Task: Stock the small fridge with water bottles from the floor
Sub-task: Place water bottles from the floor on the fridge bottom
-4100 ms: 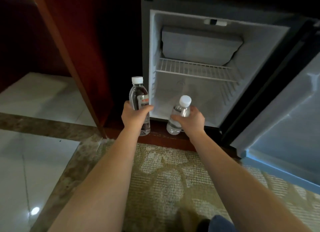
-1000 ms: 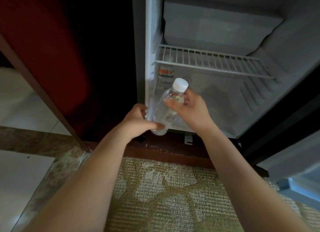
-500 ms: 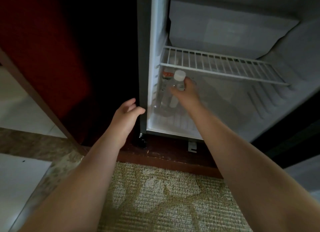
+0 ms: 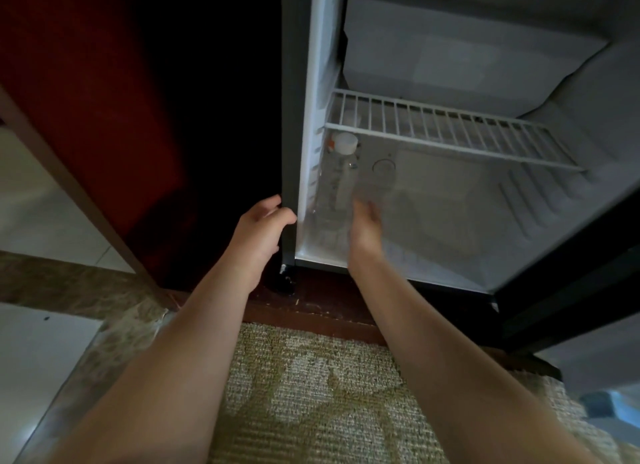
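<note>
fridge (image 4: 467, 241) lower bay: water bottle (image 4: 334, 186) stands against left wall | centre, right floor free | wire shelf (image 4: 450, 134) caps headroom | freezer box (image 4: 450, 54) fills the top

floor: patterned beige carpet (image 4: 311, 394) | marble border (image 4: 52, 276) | white tiles (image 4: 34, 352) | left: dark red wooden panel (image 4: 86, 99) | light: dim
</note>
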`<state>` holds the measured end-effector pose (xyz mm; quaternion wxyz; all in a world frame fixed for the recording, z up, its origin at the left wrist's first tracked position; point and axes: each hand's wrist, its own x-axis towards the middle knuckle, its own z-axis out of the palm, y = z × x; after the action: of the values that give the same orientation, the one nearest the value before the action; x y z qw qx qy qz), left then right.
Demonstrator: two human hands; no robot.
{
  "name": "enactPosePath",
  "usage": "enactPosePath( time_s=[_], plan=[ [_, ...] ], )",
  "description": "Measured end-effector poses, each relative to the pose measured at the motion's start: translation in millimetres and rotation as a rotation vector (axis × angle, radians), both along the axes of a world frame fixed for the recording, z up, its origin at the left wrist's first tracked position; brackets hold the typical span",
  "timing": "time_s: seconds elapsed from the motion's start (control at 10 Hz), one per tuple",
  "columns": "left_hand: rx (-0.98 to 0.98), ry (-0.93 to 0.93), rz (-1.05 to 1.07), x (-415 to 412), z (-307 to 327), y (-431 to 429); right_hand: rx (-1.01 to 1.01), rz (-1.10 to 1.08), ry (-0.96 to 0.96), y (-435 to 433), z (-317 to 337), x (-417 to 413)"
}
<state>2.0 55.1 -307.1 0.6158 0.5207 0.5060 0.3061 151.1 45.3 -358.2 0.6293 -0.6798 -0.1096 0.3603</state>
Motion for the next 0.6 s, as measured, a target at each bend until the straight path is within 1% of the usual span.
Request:
enactPosePath(
  time_s=[0.1, 0.2, 0.3, 0.5, 0.6],
  plan=[
    [0.009, 0.010, 0.016, 2, -1, -1, -0.004, 0.063, 0.166, 3, -9, -17],
    [0.007, 0.005, 0.043, 4, 0, -2, 0.003, 0.072, 0.134, 11, 0, -33],
    [0.004, 0.014, 0.055, 4, 1, -1, 0.023, 0.086, 0.104, 21, 1, -28],
    [-0.001, 0.018, 0.038, 1, -2, 2, -0.028, 0.099, 0.061, 34, -4, -25],
    [0.004, 0.026, 0.032, 1, -2, 2, 0.018, 0.136, 0.058, 32, -6, -22]
  ],
)
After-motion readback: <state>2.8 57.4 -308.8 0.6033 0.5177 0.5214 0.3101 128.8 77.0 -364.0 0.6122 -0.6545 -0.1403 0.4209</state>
